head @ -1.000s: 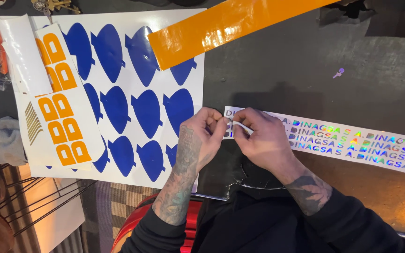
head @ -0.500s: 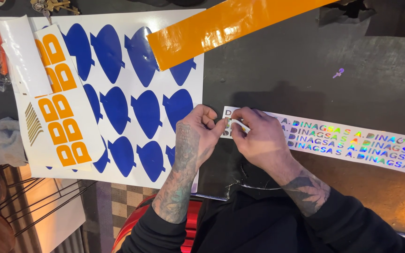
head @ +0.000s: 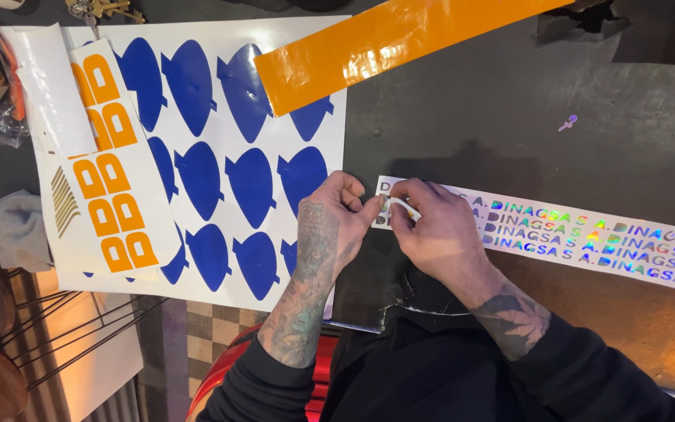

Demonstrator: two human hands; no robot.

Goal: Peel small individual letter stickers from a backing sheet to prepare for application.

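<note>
Seen from the head camera, a person bends over a dark worktable [head: 470, 101] and works at the left end of a long white strip of holographic lettering [head: 587, 238], which lies flat across the table's right half. Both hands meet at that end. The left hand [head: 333, 227] is curled nearly closed, thumb and forefinger pinched together at the strip's corner. The right hand [head: 435, 234] is also closed, fingertips clamped on a small curl of white material [head: 401, 206] that lifts off the strip; whether this is backing or waste film cannot be told.

The risk, as it looks from here, lies in that pinch. A pull too sharp or too steep could tear the thin curl, or drag the small shiny letters up with it and leave gaps in the rows. With nothing weighting the strip's far end, a hard tug could also slide or crease it.

To the left, just beside the hands, lies a white sheet of blue leaf-shaped decals [head: 220, 172], partly overlapped by a glossy orange band [head: 384, 43] and by a narrower sheet of orange block shapes [head: 111, 172]. A sticky curl swung that way could catch on them.
</note>
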